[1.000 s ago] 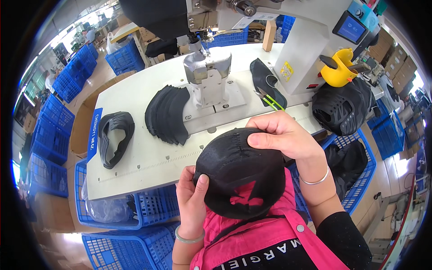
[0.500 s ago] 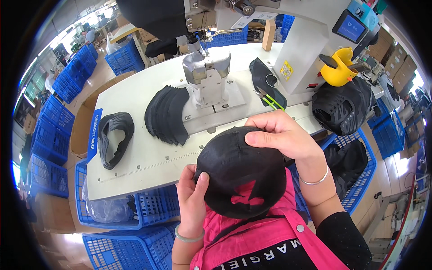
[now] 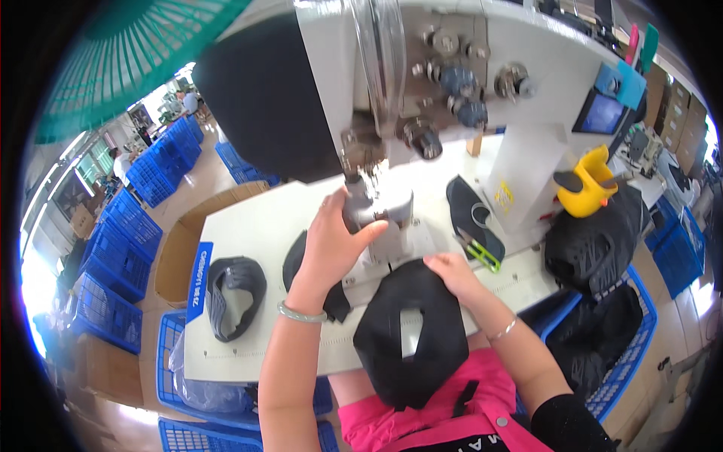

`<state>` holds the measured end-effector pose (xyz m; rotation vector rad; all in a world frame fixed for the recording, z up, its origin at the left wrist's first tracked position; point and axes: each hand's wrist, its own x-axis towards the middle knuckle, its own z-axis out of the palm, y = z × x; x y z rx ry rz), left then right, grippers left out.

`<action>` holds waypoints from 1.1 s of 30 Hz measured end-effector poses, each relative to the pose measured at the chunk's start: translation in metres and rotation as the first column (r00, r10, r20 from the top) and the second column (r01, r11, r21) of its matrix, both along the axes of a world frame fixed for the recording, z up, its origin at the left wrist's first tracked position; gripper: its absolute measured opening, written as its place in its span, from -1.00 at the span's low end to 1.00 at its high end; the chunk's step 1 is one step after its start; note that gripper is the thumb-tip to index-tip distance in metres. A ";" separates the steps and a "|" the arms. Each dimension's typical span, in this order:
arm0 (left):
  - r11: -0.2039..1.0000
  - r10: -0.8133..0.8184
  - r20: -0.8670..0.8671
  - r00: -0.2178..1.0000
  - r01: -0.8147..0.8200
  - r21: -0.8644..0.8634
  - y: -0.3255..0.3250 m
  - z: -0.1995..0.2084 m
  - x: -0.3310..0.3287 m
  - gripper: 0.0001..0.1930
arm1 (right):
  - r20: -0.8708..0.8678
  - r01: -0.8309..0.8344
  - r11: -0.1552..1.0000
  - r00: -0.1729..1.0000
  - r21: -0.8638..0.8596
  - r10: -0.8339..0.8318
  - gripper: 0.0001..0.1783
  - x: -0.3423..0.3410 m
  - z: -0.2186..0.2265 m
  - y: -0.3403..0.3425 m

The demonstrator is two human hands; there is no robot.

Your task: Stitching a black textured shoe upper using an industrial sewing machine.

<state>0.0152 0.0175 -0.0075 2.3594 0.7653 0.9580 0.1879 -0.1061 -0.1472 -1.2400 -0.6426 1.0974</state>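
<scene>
A black shoe upper (image 3: 384, 331) with a slot-shaped opening hangs over the front edge of the machine table, above my lap. My right hand (image 3: 455, 279) is closed on its far right edge, pinching it between thumb and fingers. Raised to the post of the sewing machine (image 3: 388, 241), my left hand (image 3: 331, 245) is open, thumb spread from the fingers. Its fingertips are beside the post top, just below the needle area, and they are partly hard to make out in the glare. Under my left forearm lies a pile of curved black pieces (image 3: 295, 260), partly covered.
A ring-shaped dark upper (image 3: 252, 282) lies at the table's left. Green-handled snips (image 3: 479, 250) rest by a black piece (image 3: 468, 207). At right are a yellow holder (image 3: 586, 188), black uppers (image 3: 591, 241) and a blue crate (image 3: 629, 361). A green fan (image 3: 143, 53) appears upper left.
My left hand has let go of the upper and moved up to the machine post. My right hand still grips the upper, now turned with its opening showing. The view has tilted upward.
</scene>
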 end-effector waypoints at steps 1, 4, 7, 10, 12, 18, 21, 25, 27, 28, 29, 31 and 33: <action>0.998 -0.005 -0.023 1.000 0.007 0.067 0.006 0.002 0.001 -0.38 | 0.480 0.072 0.997 0.875 0.009 -0.067 -0.78 0.002 0.001 -0.001; 0.988 -0.055 -0.042 0.998 0.060 0.143 0.008 0.008 -0.002 -0.51 | 0.970 0.174 0.982 0.217 0.076 -0.114 -0.82 -0.002 0.003 -0.004; 0.985 -0.104 0.060 0.993 0.111 -0.130 0.009 0.010 -0.018 -0.47 | 0.953 0.174 0.939 0.022 0.295 -0.304 -0.84 -0.014 0.022 -0.015; 0.858 -0.191 0.242 0.951 0.281 -0.430 0.028 -0.013 -0.048 -0.41 | 0.985 0.159 0.973 0.006 0.169 -0.172 -0.84 -0.012 0.022 -0.026; 0.679 -0.154 0.494 0.856 0.455 -0.576 0.030 -0.024 -0.056 -0.48 | 0.989 0.151 0.978 0.021 0.144 -0.148 -0.84 -0.010 0.019 -0.025; 0.710 0.020 0.418 0.908 0.281 -0.646 0.024 -0.042 -0.068 -0.43 | 0.962 0.118 0.991 0.255 0.067 -0.095 -0.77 -0.004 0.029 -0.032; 0.869 0.163 0.296 0.941 0.005 -0.495 0.003 -0.049 -0.064 -0.39 | 0.891 0.102 0.991 0.453 -0.092 0.036 -0.70 -0.002 0.042 -0.042; 0.951 0.279 0.184 0.942 -0.245 -0.188 -0.035 -0.055 -0.059 -0.30 | 0.715 0.036 0.997 0.699 -0.063 0.020 -0.61 0.001 0.029 -0.044; 0.952 0.306 0.244 0.920 -0.295 -0.079 -0.055 -0.059 -0.051 -0.43 | 0.585 0.044 0.999 0.811 -0.010 -0.030 -0.58 0.002 0.024 -0.043; 0.953 0.302 0.235 0.924 -0.291 -0.082 -0.063 -0.065 -0.053 -0.43 | 0.579 0.049 0.999 0.815 -0.016 -0.031 -0.58 0.002 0.022 -0.043; 0.975 0.221 0.148 0.964 -0.213 -0.066 -0.070 -0.070 -0.056 -0.49 | 0.516 0.041 0.999 0.855 0.020 -0.045 -0.60 0.001 0.020 -0.043; 0.988 0.109 0.045 0.993 -0.103 -0.115 -0.082 -0.072 -0.052 -0.60 | 0.447 0.039 0.998 0.893 0.051 -0.057 -0.61 -0.001 0.018 -0.043; 0.989 0.012 -0.018 1.000 -0.015 -0.144 -0.087 -0.077 -0.051 -0.47 | 0.294 0.023 0.987 0.953 0.161 -0.070 -0.62 -0.003 0.019 -0.043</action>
